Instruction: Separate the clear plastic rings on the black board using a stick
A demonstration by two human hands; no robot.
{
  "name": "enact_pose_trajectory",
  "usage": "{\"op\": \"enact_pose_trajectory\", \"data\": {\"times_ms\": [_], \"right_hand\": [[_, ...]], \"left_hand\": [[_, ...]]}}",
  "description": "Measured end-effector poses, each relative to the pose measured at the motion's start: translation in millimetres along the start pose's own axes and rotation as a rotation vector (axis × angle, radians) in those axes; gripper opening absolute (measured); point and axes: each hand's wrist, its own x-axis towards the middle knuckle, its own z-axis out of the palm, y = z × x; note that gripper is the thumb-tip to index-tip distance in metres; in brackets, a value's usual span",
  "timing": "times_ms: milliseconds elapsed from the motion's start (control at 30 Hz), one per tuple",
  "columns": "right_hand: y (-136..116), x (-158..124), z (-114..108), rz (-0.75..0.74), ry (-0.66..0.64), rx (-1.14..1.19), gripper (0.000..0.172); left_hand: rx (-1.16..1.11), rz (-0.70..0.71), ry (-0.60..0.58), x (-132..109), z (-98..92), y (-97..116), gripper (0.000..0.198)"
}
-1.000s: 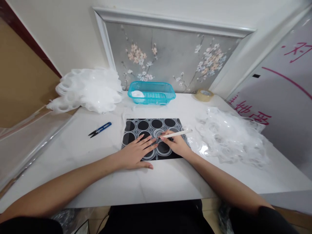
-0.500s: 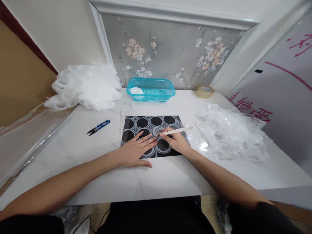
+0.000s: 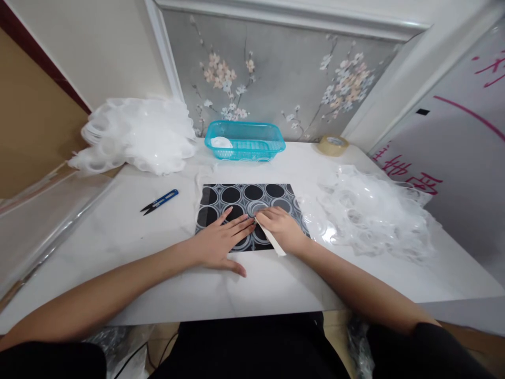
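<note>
A black mat (image 3: 215, 196) patterned with grey-ringed circles lies on the white marbled table. My left hand (image 3: 226, 237) rests flat across its left half with fingers spread, holding nothing. On the mat's right side my right hand (image 3: 281, 226) is closed round a slim white pen-like tool (image 3: 275, 243). The tool's free end points toward me, past the mat's near edge; its working tip is hidden by the fingers near my left fingertips. A clear ring-shaped sheet (image 3: 258, 206) seems to lie under the right fingers.
Blue thread snips (image 3: 160, 201) lie to the left. Piles of translucent plastic ring sheets stand at back left (image 3: 138, 134) and right (image 3: 366, 210). A turquoise basket (image 3: 244, 152) holding white round pieces stands at the back, with a tape roll (image 3: 333, 145) to its right.
My right hand has turned over, swinging the tool's free end from pointing right to pointing toward me. My left hand has stayed in place on the mat.
</note>
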Motion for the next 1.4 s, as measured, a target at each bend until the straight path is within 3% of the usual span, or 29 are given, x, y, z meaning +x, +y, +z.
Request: {"op": "enact_pose_trajectory", "data": {"times_ms": [67, 200, 267, 400, 467, 667, 1033, 1200, 1333, 1400], "right_hand": [[17.9, 5.6, -6.9, 0.084, 0.035, -0.075, 0.014], [67.8, 4.1, -27.9, 0.514, 0.405, -0.03, 0.015], [77.8, -6.8, -34.1, 0.613, 0.485, 0.104, 0.016], [58.0, -32.6, -24.8, 0.596, 0.338, 0.538, 0.023], [46.7, -39.3, -14.6, 0.613, 0.332, 0.693, 0.026], [49.6, -39.0, -4.4, 0.625, 0.317, 0.848, 0.023], [50.8, -38.7, -5.4, 0.643, 0.294, 0.753, 0.022], [45.3, -40.9, -5.8, 0.507, 0.292, 0.63, 0.017], [31.4, -37.2, -8.9, 0.297, 0.12, 0.275, 0.016], [31.6, -32.1, -13.0, 0.271, 0.026, 0.129, 0.017]], "left_hand": [[0.002, 0.003, -0.007, -1.0, 0.1, -0.4, 0.101], [0.013, 0.006, -0.034, -4.3, -3.4, -1.5, 0.1], [0.019, 0.0, -0.03, -3.0, -6.2, -0.5, 0.095], [0.029, -0.031, 0.026, 16.6, -11.2, 7.4, 0.087], [0.023, -0.013, 0.032, 33.7, -13.2, 13.0, 0.086], [-0.002, -0.003, -0.04, 70.0, -15.7, 20.5, 0.09], [-0.013, 0.018, -0.059, 68.9, -15.2, 17.9, 0.101], [-0.017, 0.036, -0.028, 68.0, -12.3, 16.2, 0.1], [-0.038, 0.048, -0.02, 68.0, -10.6, 15.2, 0.104], [-0.052, 0.044, -0.023, 68.3, -10.0, 14.5, 0.108]]}}
